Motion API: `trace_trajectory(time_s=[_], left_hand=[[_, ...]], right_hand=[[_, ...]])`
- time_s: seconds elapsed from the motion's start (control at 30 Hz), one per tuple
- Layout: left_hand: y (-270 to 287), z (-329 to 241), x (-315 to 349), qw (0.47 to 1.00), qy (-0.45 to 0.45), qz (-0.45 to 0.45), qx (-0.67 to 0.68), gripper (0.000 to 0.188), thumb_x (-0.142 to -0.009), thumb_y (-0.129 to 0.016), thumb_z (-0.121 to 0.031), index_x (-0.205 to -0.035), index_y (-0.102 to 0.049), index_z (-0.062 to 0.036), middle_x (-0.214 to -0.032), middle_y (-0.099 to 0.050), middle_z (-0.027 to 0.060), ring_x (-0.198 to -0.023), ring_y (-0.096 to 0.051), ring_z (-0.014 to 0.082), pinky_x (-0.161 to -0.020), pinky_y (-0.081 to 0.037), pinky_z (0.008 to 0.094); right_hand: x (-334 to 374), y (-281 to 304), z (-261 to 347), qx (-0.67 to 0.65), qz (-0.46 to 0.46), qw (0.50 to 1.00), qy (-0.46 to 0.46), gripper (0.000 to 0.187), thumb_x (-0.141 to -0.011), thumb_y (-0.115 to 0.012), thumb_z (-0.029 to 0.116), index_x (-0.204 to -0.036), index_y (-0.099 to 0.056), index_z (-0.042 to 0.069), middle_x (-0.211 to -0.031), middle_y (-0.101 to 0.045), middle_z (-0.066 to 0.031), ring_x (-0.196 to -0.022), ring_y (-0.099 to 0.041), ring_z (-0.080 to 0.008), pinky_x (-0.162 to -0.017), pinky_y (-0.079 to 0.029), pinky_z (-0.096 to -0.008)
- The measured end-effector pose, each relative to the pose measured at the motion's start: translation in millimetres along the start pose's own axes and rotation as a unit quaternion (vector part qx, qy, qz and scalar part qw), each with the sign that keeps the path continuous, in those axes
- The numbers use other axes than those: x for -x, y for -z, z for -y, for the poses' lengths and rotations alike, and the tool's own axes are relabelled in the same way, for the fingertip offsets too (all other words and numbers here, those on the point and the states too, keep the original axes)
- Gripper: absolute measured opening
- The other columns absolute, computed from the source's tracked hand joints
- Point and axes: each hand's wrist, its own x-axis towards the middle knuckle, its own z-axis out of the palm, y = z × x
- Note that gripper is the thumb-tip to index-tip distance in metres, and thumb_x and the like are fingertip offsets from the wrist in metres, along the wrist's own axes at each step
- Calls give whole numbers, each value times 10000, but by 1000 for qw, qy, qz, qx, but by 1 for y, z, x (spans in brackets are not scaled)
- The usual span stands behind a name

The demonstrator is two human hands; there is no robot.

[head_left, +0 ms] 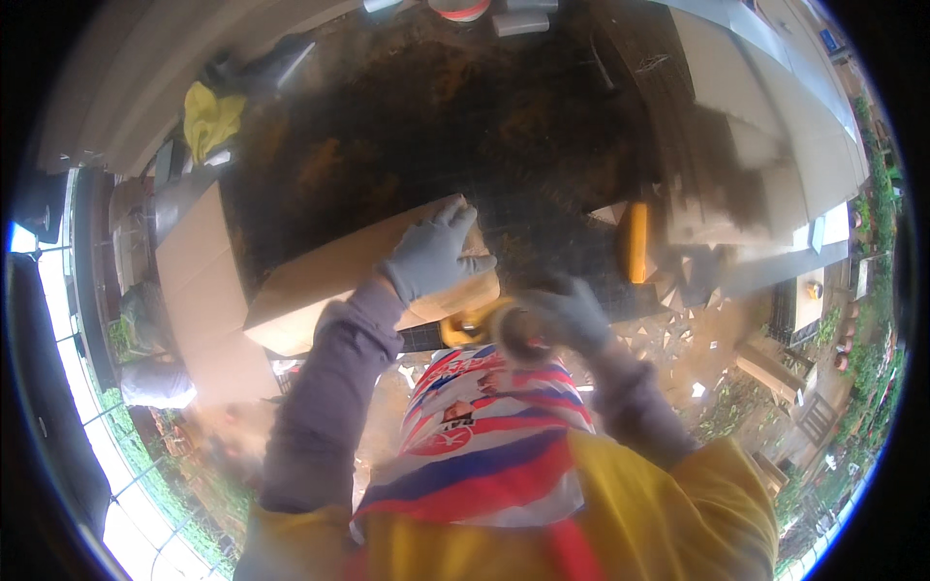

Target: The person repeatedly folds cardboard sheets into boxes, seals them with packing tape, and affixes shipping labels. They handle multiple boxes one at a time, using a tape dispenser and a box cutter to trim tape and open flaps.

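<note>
A long brown cardboard box [334, 259] lies at a slant on the dark work table in front of me. My left hand [434, 254], in a grey glove, holds its right end, with the fingers over the top and the thumb stretched out to the right. My right hand [572, 315], also gloved and smeared by motion, is close to my body at the box's near right corner. It holds a tape dispenser [523, 334] with a round brownish roll. The dispenser's yellow part [465, 327] shows beside the box's end. The right fingers are partly blurred.
The dark, stained table [417, 126] spreads beyond the box. Flat cardboard [203, 281] stands at the left, near a yellow cloth [211, 121]. A yellow tool-like object [637, 242] lies at the right, near stacked cardboard sheets [746, 145]. Cardboard scraps [668, 334] litter the ground.
</note>
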Motion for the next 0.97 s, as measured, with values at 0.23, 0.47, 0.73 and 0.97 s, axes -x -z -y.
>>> trace_trajectory(time_s=[0.23,0.47,0.73,0.97], left_hand=[[-16,25,-8,967,81,154,183,933,-821,-591,-717,-1321,-487,64,-1319,-550,309,-1210,-566,409,-995,-476,430],[21,3,-9,968,139,198,65,899,-852,-602,-661,-1362,-489,70,-1306,-556,329,-1191,-577,419,-1016,-462,427],[-5,55,50,993,43,-1,112,814,-905,-525,-663,-1368,-502,6,-1309,-600,230,-1203,-589,363,-1017,-458,428],[52,161,267,931,312,-175,77,590,-933,-588,-489,-1329,-572,-52,-1266,-634,196,-1146,-615,372,-986,-476,472]], right_hand=[[-45,30,9,430,-206,845,244,409,-755,-753,151,-1160,-712,191,-1187,-665,-142,-937,-679,-321,-817,-564,-399],[-53,-16,-96,500,-88,806,304,355,-721,-720,95,-1074,-723,127,-987,-678,-106,-905,-645,-304,-789,-532,-399],[-107,-91,-149,59,128,965,223,189,-901,-595,24,-1056,-702,10,-912,-717,-111,-920,-675,-176,-848,-540,-311],[-46,-31,-24,26,-38,999,18,420,-968,-592,304,-1321,-592,76,-1168,-661,-112,-1076,-637,-257,-874,-532,-410]])
